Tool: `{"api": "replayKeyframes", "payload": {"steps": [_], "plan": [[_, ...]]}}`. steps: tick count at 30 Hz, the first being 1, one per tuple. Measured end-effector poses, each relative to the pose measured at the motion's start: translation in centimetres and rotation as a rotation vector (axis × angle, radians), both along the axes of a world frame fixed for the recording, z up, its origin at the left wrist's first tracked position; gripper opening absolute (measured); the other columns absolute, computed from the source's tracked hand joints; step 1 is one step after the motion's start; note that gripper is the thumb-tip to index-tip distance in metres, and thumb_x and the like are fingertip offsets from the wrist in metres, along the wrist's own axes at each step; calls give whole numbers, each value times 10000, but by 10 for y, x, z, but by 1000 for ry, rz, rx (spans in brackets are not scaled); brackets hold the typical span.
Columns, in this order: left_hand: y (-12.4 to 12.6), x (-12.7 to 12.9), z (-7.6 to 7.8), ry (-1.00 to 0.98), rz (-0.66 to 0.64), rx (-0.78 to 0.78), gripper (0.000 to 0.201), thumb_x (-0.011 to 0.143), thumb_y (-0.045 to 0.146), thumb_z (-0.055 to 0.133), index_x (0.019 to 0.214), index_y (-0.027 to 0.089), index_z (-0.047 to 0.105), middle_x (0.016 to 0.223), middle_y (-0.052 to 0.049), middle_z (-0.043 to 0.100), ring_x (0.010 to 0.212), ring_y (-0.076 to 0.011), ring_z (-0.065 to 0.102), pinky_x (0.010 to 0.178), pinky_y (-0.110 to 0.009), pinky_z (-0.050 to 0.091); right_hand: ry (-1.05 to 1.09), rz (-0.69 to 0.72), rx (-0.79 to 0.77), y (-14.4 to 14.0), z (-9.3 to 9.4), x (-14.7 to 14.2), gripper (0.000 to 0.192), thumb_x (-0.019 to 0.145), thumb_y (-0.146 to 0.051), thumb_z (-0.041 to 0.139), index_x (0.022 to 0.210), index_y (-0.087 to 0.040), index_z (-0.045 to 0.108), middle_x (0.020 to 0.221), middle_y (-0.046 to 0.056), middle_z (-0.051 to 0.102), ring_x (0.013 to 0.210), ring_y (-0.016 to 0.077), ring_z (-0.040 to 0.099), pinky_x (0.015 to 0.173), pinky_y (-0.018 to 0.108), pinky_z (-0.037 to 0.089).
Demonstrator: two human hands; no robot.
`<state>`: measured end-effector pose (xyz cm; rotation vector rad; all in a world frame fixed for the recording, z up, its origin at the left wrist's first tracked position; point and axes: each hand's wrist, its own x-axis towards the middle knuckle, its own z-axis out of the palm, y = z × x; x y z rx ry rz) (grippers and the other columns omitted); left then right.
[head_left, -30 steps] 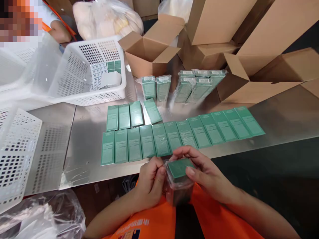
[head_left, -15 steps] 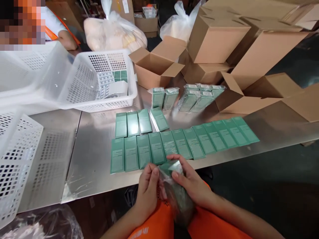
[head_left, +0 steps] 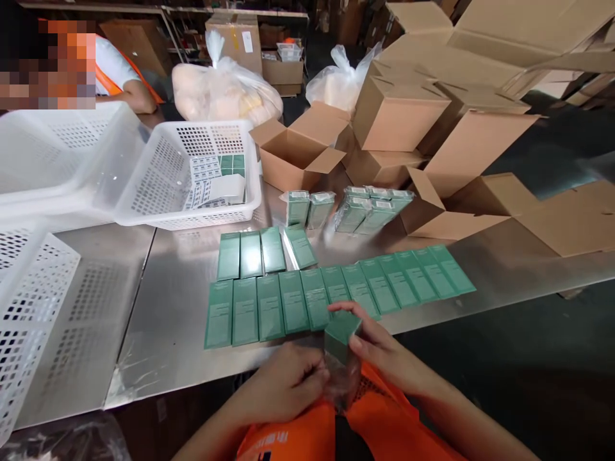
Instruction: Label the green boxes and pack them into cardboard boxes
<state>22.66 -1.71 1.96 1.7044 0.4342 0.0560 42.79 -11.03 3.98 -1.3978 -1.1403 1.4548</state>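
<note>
Both hands, left (head_left: 283, 384) & right (head_left: 379, 349), clamp green box (head_left: 340, 333) w/ clear wrap (head_left: 342, 384). White basket (head_left: 192, 186) holds label sheets (head_left: 206, 179), print prob. unreadable.

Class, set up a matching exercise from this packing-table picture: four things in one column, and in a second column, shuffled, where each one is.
Things:
1. green box
2. white basket
3. open cardboard box
4. clear wrap

Places:
A. at the table's far side, flaps up, right of the basket
B. pinched by the left hand, below the box
C. on the steel table, label sheets inside
D. held upright in the right hand

Pairs: 1-D, 2-C, 3-A, 4-B
</note>
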Motion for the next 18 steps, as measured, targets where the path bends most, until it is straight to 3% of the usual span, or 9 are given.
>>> {"api": "replayKeyframes", "payload": {"steps": [3, 5, 7, 9, 10, 12, 14, 16, 18], "plan": [[5, 23, 18, 40, -28, 34, 211, 843, 110, 465, 661, 207, 419, 643, 32, 501, 570, -113, 429, 570, -238, 331, 60, -100, 65, 27, 15, 27, 424, 872, -599, 657, 1087, -249, 554, 971, 41, 651, 797, 177, 641, 688, 287, 552], [6, 30, 27, 7, -72, 67, 230, 825, 102, 479, 644, 213, 389, 641, 26, 502, 583, -121, 456, 589, -240, 363, 91, -321, 194, 49, 25, 50, 449, 861, -663, 621, 1042, -260, 536, 1119, 71, 637, 937, 225, 647, 772, 344, 567], [6, 29, 30, -98, -93, 93, 264, 801, 123, 542, 617, 214, 374, 792, -35, 612, 772, -177, 586, 717, -275, 453, 66, -615, 331, 72, 31, 72, 478, 895, -713, 509, 1091, -278, 517, 1120, 76, 624, 983, 248, 640, 825, 395, 564], [5, 22, 26, -257, 22, 73, 310, 795, 148, 605, 593, 207, 378, 1049, -102, 659, 1034, -262, 616, 857, -363, 493, -85, -806, 453, 95, 29, 89, 495, 917, -710, 457, 1159, -282, 511, 1147, 80, 602, 1039, 255, 617, 908, 425, 534], [6, 19, 24, -354, 139, 43, 332, 805, 157, 621, 585, 204, 376, 1075, -101, 661, 1047, -264, 621, 844, -373, 507, -181, -823, 492, 106, 23, 94, 504, 917, -699, 468, 1192, -279, 499, 1181, 87, 587, 1080, 258, 600, 956, 435, 509], [14, 13, 18, -540, 434, -50, 371, 839, 153, 607, 592, 201, 333, 853, -37, 647, 770, -169, 627, 650, -283, 499, -327, -773, 496, 127, 6, 98, 552, 894, -692, 510, 1237, -265, 440, 1197, 106, 566, 1128, 265, 573, 1021, 453, 468], [33, 13, 15, -656, 670, -64, 360, 844, 139, 571, 618, 207, 299, 616, 37, 507, 518, -100, 470, 481, -214, 376, -395, -740, 424, 144, -17, 93, 584, 884, -700, 497, 1233, -249, 369, 1178, 118, 542, 1142, 261, 554, 1054, 462, 445], [61, 23, 14, -575, 784, 119, 259, 821, 148, 557, 649, 222, 378, 555, 58, 445, 468, -97, 404, 453, -218, 328, -420, -723, 344, 155, -39, 84, 564, 899, -679, 452, 1220, -230, 335, 1189, 134, 513, 1134, 253, 546, 1052, 466, 449], [91, 38, 12, -282, 741, 467, 44, 812, 201, 575, 781, 232, 576, 569, 50, 502, 492, -115, 462, 493, -237, 363, -417, -692, 289, 160, -57, 75, 559, 900, -633, 459, 1241, -208, 334, 1229, 157, 494, 1096, 248, 567, 1003, 461, 491]]}}
